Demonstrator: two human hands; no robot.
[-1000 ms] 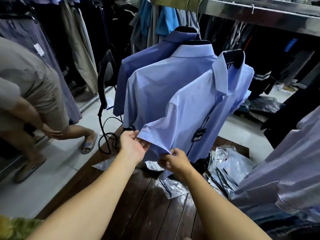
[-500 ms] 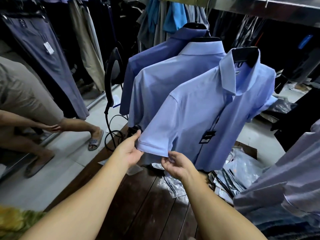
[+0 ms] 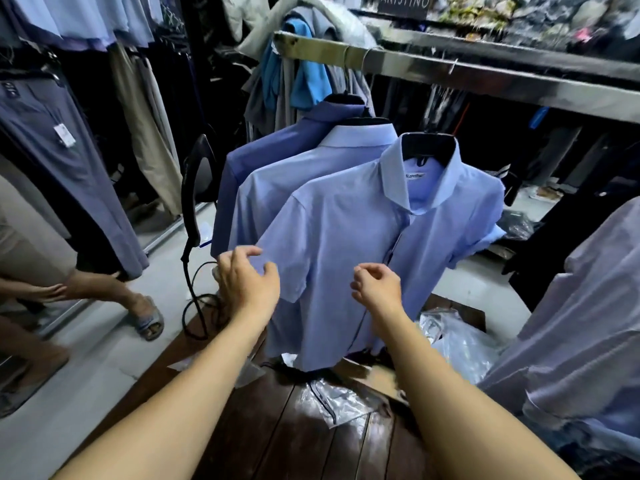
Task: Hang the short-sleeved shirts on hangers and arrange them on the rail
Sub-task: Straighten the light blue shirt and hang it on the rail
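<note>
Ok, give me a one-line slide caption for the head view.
Holding nothing, the left hand and right hand hover before the nearest light blue shirt on its black hanger.

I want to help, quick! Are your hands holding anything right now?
Left hand: open, holding nothing.
Right hand: loosely curled, holding nothing.

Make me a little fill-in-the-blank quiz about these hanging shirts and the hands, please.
The nearest light blue short-sleeved shirt hangs on a ___ hanger.
Behind it hang ___ more blue shirts.
The left hand, fingers spread, is beside that shirt's ___.
Clear plastic bags lie on the dark ___ tabletop.
Missing: black; two; sleeve; wooden.
</note>
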